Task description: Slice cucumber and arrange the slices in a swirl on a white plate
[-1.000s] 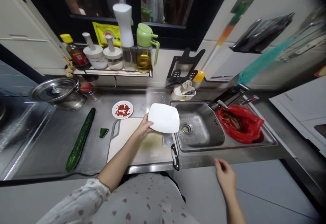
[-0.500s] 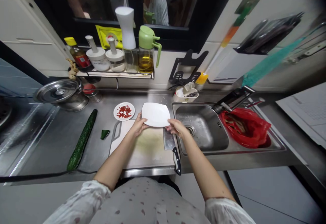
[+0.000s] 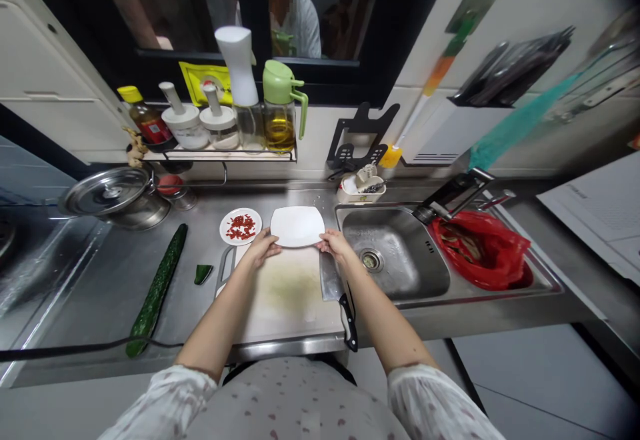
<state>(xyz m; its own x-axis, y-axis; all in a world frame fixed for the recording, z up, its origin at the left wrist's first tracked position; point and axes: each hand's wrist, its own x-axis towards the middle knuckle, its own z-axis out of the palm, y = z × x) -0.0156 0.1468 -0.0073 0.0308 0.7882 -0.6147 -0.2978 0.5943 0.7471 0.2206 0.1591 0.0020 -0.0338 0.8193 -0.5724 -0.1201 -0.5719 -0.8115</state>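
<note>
A white squarish plate (image 3: 297, 226) is held level at the far edge of the cutting board (image 3: 285, 313). My left hand (image 3: 263, 249) grips its near left corner, thumb on the rim. On the near right corner, my right hand (image 3: 333, 243) is closed in the same way. Just left of the plate sits a small round dish (image 3: 225, 229) with chopped red pieces (image 3: 241, 227) in it. A cleaver (image 3: 336, 287) lies along the board's right side, partly under my right hand and forearm. Whether the plate touches the counter, I cannot tell.
Left on the counter lie a long cucumber (image 3: 159, 287) and a cut cucumber end (image 3: 203, 274). A lidded steel pot (image 3: 117, 200) stands behind them. To the right are the sink (image 3: 400, 247) and a red plastic bag (image 3: 483, 253). Seasoning jars and an oil bottle (image 3: 279, 107) line the shelf.
Both hands have moved the plate slightly away from me, toward the back of the counter, uncovering more of the board. My grip looks the same. The camera view has shifted a little.
</note>
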